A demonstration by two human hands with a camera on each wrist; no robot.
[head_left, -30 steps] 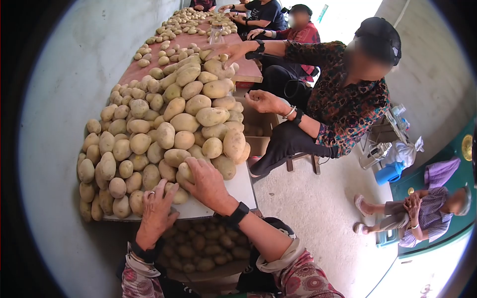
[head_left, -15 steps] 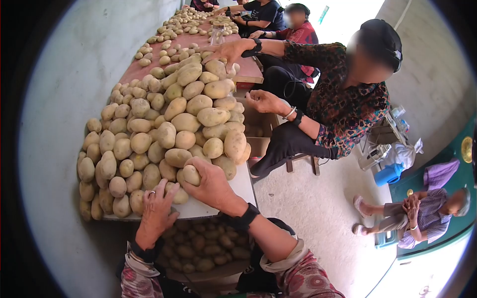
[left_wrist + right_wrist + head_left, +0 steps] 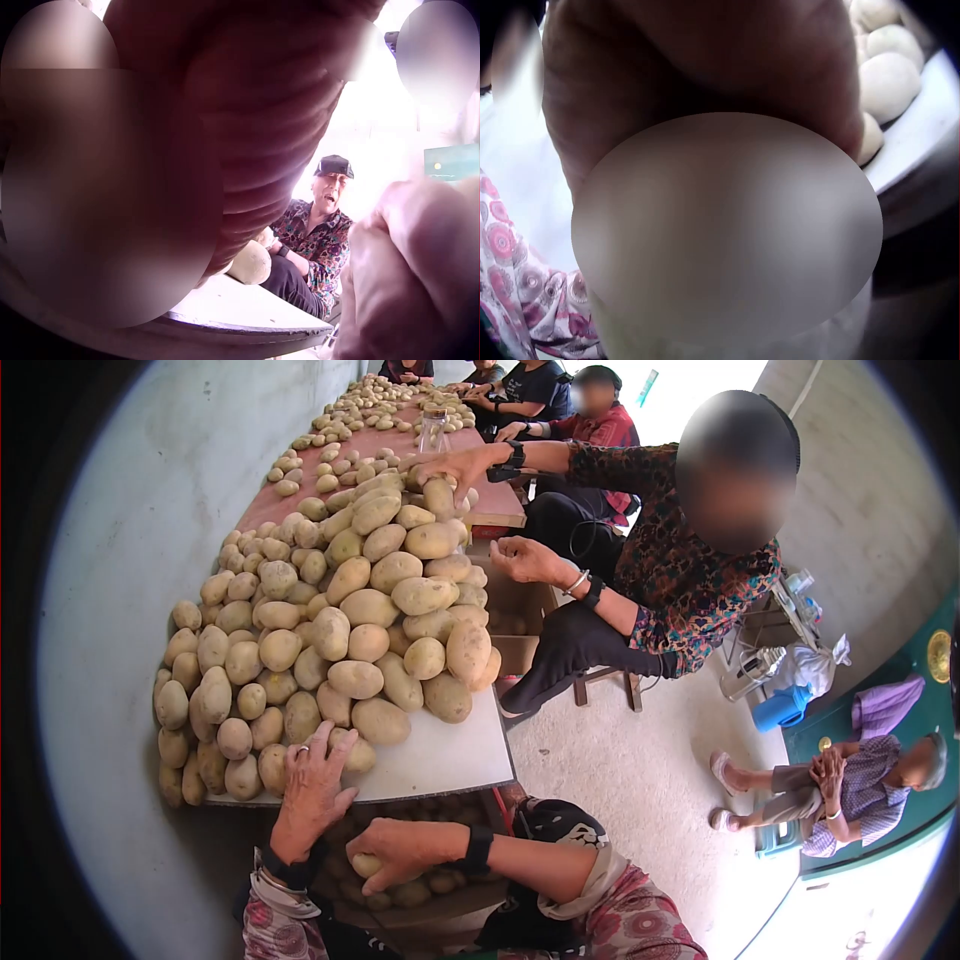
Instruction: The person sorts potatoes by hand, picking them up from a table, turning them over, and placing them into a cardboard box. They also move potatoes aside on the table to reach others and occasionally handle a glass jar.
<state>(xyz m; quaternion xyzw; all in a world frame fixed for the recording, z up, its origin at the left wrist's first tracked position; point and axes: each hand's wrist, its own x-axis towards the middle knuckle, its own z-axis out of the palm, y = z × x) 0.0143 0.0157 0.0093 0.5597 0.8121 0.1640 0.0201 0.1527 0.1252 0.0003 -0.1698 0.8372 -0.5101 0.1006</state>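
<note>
My right hand (image 3: 410, 850) holds a small potato (image 3: 367, 864) low in front of the table, over a container of potatoes (image 3: 440, 882). In the right wrist view the palm and a blurred patch fill the middle. At the near edge of the table, my left hand (image 3: 315, 790) rests its fingers against a potato (image 3: 358, 756) of the big pile (image 3: 300, 640). A long potato (image 3: 381, 721) lies just beyond those fingertips. The left wrist view is mostly taken up by my left hand (image 3: 255, 127), dark and close.
Bare white tabletop (image 3: 450, 765) shows right of the pile. Across the corner sits a person in a patterned shirt (image 3: 660, 560), one hand on the pile. A glass jar (image 3: 433, 430) stands farther along the red tabletop (image 3: 490, 505). A cardboard box (image 3: 515, 650) stands below the table side.
My right hand has picked a small potato off the pile and carried it down toward me, below the table edge. My left hand stays on the same potato.
</note>
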